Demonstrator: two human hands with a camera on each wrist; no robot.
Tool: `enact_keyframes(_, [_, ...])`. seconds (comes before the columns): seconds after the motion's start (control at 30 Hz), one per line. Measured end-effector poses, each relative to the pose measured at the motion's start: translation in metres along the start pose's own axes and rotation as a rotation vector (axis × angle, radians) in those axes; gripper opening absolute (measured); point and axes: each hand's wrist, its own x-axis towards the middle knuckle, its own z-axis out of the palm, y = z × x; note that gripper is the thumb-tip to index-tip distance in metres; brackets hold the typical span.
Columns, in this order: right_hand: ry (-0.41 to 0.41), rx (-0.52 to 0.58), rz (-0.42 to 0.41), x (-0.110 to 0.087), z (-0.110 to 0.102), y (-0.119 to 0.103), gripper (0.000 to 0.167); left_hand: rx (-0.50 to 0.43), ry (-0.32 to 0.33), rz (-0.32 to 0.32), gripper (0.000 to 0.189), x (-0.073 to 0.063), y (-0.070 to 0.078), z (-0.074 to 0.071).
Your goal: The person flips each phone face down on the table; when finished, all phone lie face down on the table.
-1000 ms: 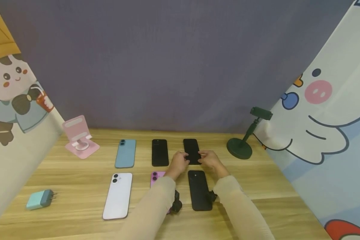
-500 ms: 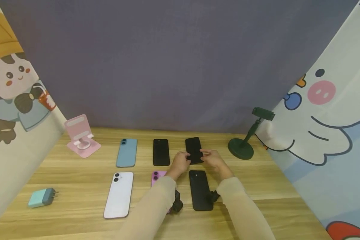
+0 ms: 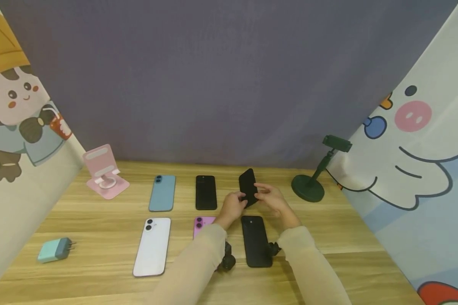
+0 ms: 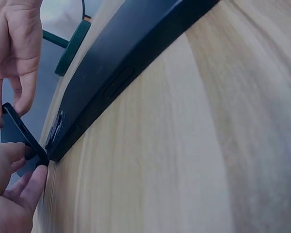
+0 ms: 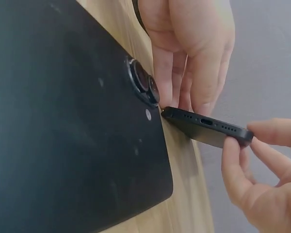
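Between both hands a black phone stands tilted on its side edge near the back of the table. My left hand pinches its lower left corner. At the opposite lower corner, the fingers and thumb of my right hand grip the side. The right wrist view shows the charging port end of this phone between the two hands. A second black phone, camera side up, lies just below the hands. Under my left forearm a pink phone is partly hidden.
Left of the hands lie another black phone, a blue phone and a white phone. A pink stand is at back left, a green stand at back right. A mint charger lies front left.
The held phone was flat on the table; it is now lifted along its right side and tipped toward the left. My right hand has risen slightly with it.
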Motion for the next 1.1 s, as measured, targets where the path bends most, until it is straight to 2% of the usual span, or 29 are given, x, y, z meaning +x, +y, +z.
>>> enact_keyframes(0.27, [-0.007, 0.078, -0.018, -0.002, 0.002, -0.002, 0.047, -0.056, 0.028, 0.017, 0.027, 0.0, 0.008, 0.0])
enact_keyframes(0.43, [-0.025, 0.124, -0.023, -0.002, 0.002, -0.003, 0.045, -0.142, 0.054, 0.008, 0.029, -0.001, 0.015, 0.0])
enact_keyframes(0.6, [-0.032, 0.142, -0.02, -0.002, 0.003, -0.004, 0.043, -0.239, 0.048, -0.007, 0.032, -0.002, 0.016, 0.0])
enact_keyframes(0.83, [-0.033, 0.147, -0.019, -0.001, 0.005, -0.002, 0.046, -0.306, 0.054, -0.017, 0.033, -0.003, 0.016, 0.001])
enact_keyframes(1.1, [-0.058, 0.114, -0.031, -0.003, 0.007, -0.002, 0.046, -0.463, 0.049, -0.11, 0.031, -0.003, 0.018, 0.001])
